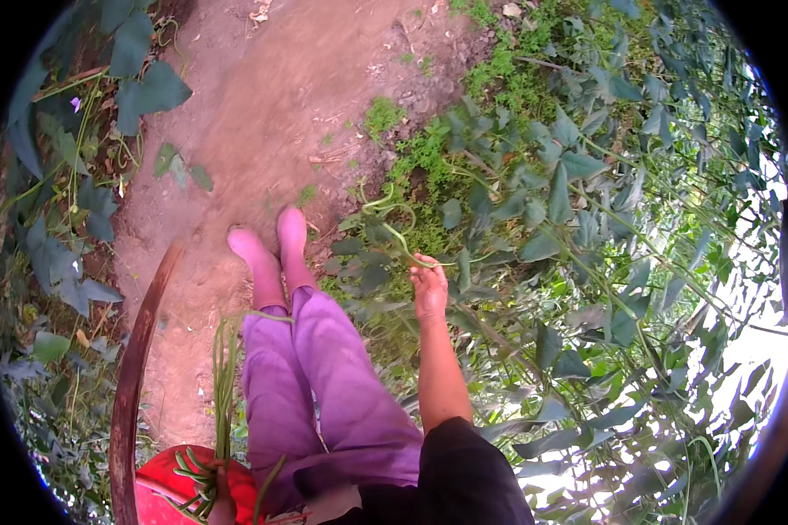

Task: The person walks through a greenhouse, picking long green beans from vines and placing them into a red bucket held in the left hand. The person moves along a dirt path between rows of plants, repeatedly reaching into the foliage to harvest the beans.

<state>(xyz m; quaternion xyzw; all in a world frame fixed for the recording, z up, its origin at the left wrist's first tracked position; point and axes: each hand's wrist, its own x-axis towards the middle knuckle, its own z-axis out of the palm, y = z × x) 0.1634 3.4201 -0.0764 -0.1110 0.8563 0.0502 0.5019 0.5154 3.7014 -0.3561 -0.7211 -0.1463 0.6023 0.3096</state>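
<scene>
My right hand (429, 289) is stretched out to the plants on the right, its fingertips pinching a curled green bean pod (402, 240). The pod's curled end lies over leaves and low weeds. Low at the left, my left hand (223, 500) grips a bunch of long green beans (223, 387). Most of these beans stand up past the hand beside my leg, and one bends across my knee. Their other ends (197, 476) fan out over a red container (177, 462), whose lower part is cut off by the picture's edge. Part of my left hand is hidden by the beans.
A curved brown wooden pole (138, 374) rises at the left. Climbing leafy vines (565, 170) fill the right side, and more vines (98, 197) line the left. Between them runs a bare dirt path (262, 131), where my pink boots (292, 236) stand.
</scene>
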